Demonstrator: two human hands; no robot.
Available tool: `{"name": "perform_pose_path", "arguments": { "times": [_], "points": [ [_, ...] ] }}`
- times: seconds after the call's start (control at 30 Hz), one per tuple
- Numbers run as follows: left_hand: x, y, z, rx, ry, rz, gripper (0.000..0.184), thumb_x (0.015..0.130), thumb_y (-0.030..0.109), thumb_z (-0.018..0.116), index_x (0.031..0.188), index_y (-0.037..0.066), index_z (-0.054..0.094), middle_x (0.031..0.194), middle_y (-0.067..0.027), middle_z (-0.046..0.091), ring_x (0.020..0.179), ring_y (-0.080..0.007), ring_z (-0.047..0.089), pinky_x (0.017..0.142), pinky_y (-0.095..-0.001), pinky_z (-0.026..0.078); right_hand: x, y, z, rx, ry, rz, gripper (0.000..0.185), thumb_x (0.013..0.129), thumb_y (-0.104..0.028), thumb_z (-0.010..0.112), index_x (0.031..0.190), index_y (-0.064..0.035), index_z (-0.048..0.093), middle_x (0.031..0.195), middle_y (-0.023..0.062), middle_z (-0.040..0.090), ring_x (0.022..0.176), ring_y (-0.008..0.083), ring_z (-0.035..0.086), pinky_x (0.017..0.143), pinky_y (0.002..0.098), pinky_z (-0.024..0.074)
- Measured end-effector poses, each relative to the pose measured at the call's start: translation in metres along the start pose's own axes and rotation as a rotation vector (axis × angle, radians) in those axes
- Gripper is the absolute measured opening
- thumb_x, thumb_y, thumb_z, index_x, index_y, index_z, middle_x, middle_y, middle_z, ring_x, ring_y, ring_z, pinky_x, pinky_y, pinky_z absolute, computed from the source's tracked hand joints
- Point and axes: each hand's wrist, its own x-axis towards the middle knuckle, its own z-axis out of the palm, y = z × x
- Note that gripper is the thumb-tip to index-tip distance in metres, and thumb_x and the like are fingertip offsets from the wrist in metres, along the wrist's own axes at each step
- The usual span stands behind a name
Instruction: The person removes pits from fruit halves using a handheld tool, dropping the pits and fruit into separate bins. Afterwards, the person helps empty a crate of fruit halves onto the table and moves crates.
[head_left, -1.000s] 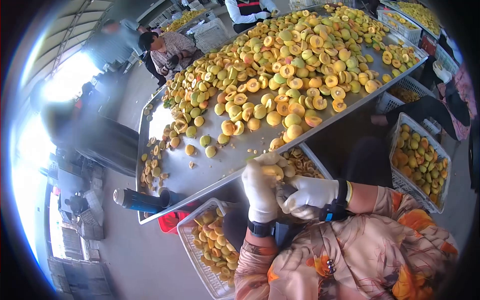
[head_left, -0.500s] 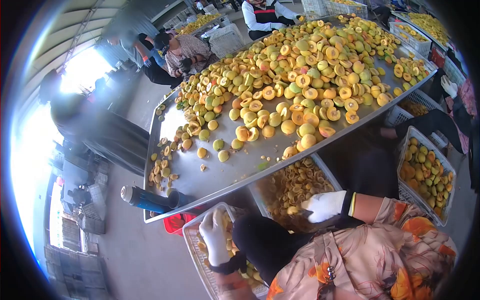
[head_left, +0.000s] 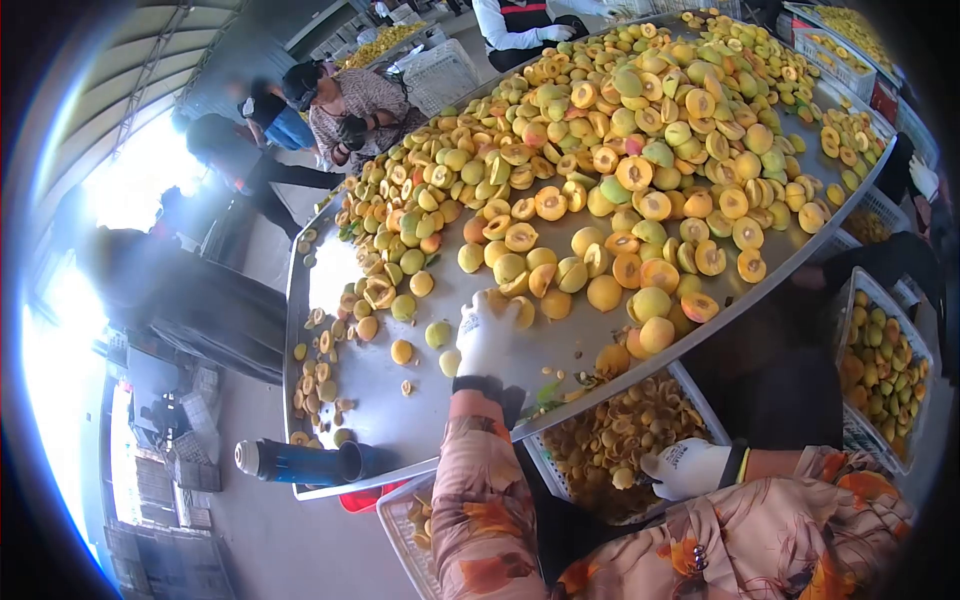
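Halved and whole yellow apricots lie heaped on a metal table. My left hand, in a white glove, reaches over the near side of the table, its fingers closed around an apricot at the edge of the heap. Below the table rim, my gloved right hand is held over a crate of small yellow-brown pieces that look like pits. Its fingers are curled, and what they hold is hard to make out; a pale yellow piece shows at the fingertips.
A blue flask lies on the table's left corner. Another crate stands beside my left arm, with a red container behind it. A crate of apricots is at the right. Co-workers are around the table.
My left hand has risen from the crate at the lower left to the apricots on the table. My right hand stays over the crate of pieces. The view has shifted slightly.
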Motion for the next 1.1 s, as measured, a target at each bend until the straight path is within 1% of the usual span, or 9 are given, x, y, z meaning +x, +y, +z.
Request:
{"name": "perform_pose_path", "arguments": {
  "times": [0.13,0.2,0.23,0.37,0.47,0.63,0.73,0.9,1.1],
  "points": [
    [0.019,-0.038,0.025,-0.11,0.13,0.051,0.058,0.092,0.041,0.07,0.13,-0.001,0.057,0.098,-0.0171,0.07,0.095,-0.0363,0.071,0.075,-0.0403,0.057,-0.009,-0.009,-0.025,0.113,0.29,-0.14,0.03,0.095,-0.03,0.055,0.1,0.0002,0.055,0.075,0.0226,0.067,0.072,0.0427,0.068,0.067,0.0528,0.0516],
    [0.001,-0.047,0.011,-0.939,-0.081,-0.138,0.042,0.097,0.03,0.062,0.126,0.0,0.06,0.094,-0.0086,0.07,0.07,-0.027,0.071,0.055,-0.0321,0.055,-0.01,-0.019,-0.039,0.248,0.36,-0.157,0.029,0.093,-0.026,0.059,0.106,0.0003,0.055,0.072,0.0222,0.065,0.068,0.0421,0.067,0.064,0.0514,0.0515],
    [-0.024,-0.042,-0.008,-1.196,-0.146,-0.172,0.042,0.096,0.029,0.061,0.128,0.001,0.058,0.101,-0.0115,0.069,0.074,-0.0287,0.071,0.059,-0.0346,0.057,-0.014,-0.031,-0.051,0.356,0.346,-0.098,0.03,0.09,-0.023,0.062,0.109,0.0,0.056,0.069,0.0218,0.063,0.064,0.0411,0.066,0.061,0.0498,0.052],
    [-0.118,-0.027,-0.052,-1.857,-0.294,-0.127,0.05,0.092,0.026,0.061,0.137,0.005,0.053,0.123,-0.0201,0.064,0.093,-0.0347,0.07,0.077,-0.0443,0.06,-0.013,-0.042,-0.045,0.031,0.435,-0.182,0.027,0.088,-0.021,0.062,0.106,-0.0013,0.058,0.072,0.0238,0.064,0.069,0.0455,0.065,0.063,0.0523,0.0495],
    [-0.183,-0.003,-0.073,-1.935,-0.287,0.036,0.056,0.088,0.024,0.062,0.141,0.007,0.05,0.133,-0.023,0.058,0.107,-0.0373,0.065,0.088,-0.0491,0.057,-0.015,-0.083,-0.057,0.235,0.59,-0.3,0.027,0.089,-0.023,0.065,0.103,-0.0016,0.057,0.075,0.0265,0.066,0.07,0.0475,0.065,0.063,0.0539,0.0491],
    [-0.264,0.03,-0.083,-1.919,-0.193,0.048,0.06,0.095,0.034,0.064,0.142,0.001,0.046,0.134,-0.0258,0.056,0.104,-0.0335,0.065,0.095,-0.0462,0.053,-0.036,-0.14,-0.046,0.237,0.705,-0.35,0.025,0.093,-0.019,0.062,0.11,-0.0009,0.058,0.078,0.0257,0.067,0.072,0.0443,0.068,0.063,0.0502,0.0509],
    [-0.303,0.057,-0.092,-1.573,-0.038,0.067,0.059,0.101,0.04,0.06,0.14,-0.002,0.047,0.128,-0.0238,0.06,0.101,-0.0306,0.066,0.093,-0.0435,0.053,-0.05,-0.157,-0.028,0.231,0.753,-0.458,0.024,0.094,-0.015,0.059,0.113,-0.0006,0.057,0.08,0.0241,0.068,0.073,0.042,0.068,0.063,0.0486,0.0513],
    [-0.338,0.08,-0.08,-1.699,0.191,0.014,0.046,0.105,0.035,0.055,0.127,-0.004,0.058,0.103,-0.0172,0.068,0.091,-0.027,0.067,0.081,-0.0373,0.055,-0.065,-0.166,-0.002,0.192,0.846,-0.411,0.026,0.09,-0.019,0.069,0.103,-0.0015,0.056,0.082,0.0228,0.068,0.075,0.0408,0.069,0.064,0.0477,0.0515],
    [-0.357,0.098,-0.081,-1.592,0.362,0.012,0.039,0.106,0.033,0.053,0.116,-0.004,0.061,0.092,-0.014,0.068,0.075,-0.0218,0.066,0.066,-0.0319,0.054,-0.068,-0.169,0.015,0.237,0.745,-0.442,0.024,0.088,-0.014,0.069,0.104,0.0,0.057,0.091,0.0212,0.069,0.082,0.039,0.07,0.07,0.0454,0.0531]
  ]
}}
